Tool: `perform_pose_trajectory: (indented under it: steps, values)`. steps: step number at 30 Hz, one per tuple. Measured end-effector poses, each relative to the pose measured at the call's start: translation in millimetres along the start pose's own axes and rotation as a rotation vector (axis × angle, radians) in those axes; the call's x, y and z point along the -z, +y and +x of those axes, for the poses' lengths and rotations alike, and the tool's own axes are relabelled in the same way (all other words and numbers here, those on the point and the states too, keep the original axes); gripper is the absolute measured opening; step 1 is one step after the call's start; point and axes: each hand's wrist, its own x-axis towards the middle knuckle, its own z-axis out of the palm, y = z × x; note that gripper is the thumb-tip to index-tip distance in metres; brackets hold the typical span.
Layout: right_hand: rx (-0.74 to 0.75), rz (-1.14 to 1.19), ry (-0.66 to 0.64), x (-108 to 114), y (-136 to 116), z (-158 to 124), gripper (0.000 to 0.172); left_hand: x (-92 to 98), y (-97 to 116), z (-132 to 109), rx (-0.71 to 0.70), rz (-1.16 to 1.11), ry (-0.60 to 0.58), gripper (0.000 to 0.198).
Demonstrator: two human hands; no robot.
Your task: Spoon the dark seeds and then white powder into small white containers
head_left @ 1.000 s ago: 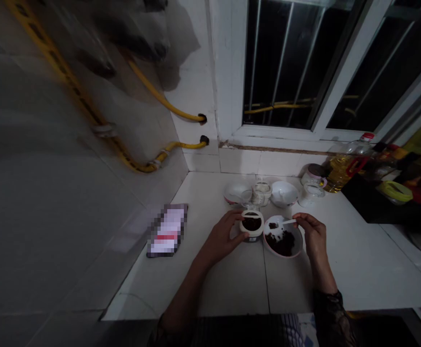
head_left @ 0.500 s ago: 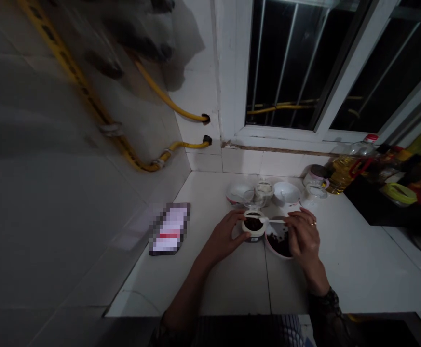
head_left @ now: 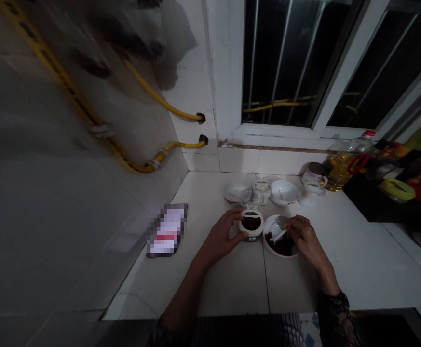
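Counter (head_left: 362,260) carries three bowls (head_left: 270,224); right hand (head_left: 305,237) pinches one spoon (head_left: 279,236), slanted, tip toward the front-left corner; left hand (head_left: 225,235) clasps one jar (head_left: 256,234).

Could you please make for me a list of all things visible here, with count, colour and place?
Counter: one, whitish, under everything listed except pipes and window
Near bowl: one, white, counter middle
Crumbs: uncountable, dark, in near bowl
Spoon: one, white, tip in near bowl
Small jar: one, pale-rimmed, left of near bowl
Back bowls: two, whitish, farther back
Clear containers: count unclear, colourless, between back bowls
Bottle: one, yellow inside, red-capped, back right
Box: one, black, right
Lidded tub: one, yellow-green, at box
Pixelated item: one, pale purple, left
Pipes: two runs, yellow, walls
Window: one, white-framed, back
Left hand: one, dark-sleeved, around small jar
Right hand: one, dark-sleeved, holding spoon
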Motion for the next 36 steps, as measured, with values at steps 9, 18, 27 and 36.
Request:
perform_pose_trajectory:
  steps: [9, 18, 27, 36]
  values:
    - [-0.291, 0.234, 0.162, 5.6, -0.9, -0.7, 0.022, 0.9, -0.1, -0.7, -0.003, 0.02, -0.002, 0.028]
    - [-0.474, 0.51, 0.301, 7.5, -1.6, -0.8, 0.02, 0.2, -0.8, -0.3, -0.009, 0.024, 0.001, 0.03]
    - [-0.544, 0.636, 0.33, 7.6, -2.8, 1.4, 0.019, 0.2, -0.8, -0.7, -0.009, 0.015, 0.004, 0.029]
    - [-0.418, 0.559, 0.372, -11.5, -35.0, 12.6, 0.026, -0.8, -2.9, -0.1, -0.022, 0.004, 0.011, 0.027]
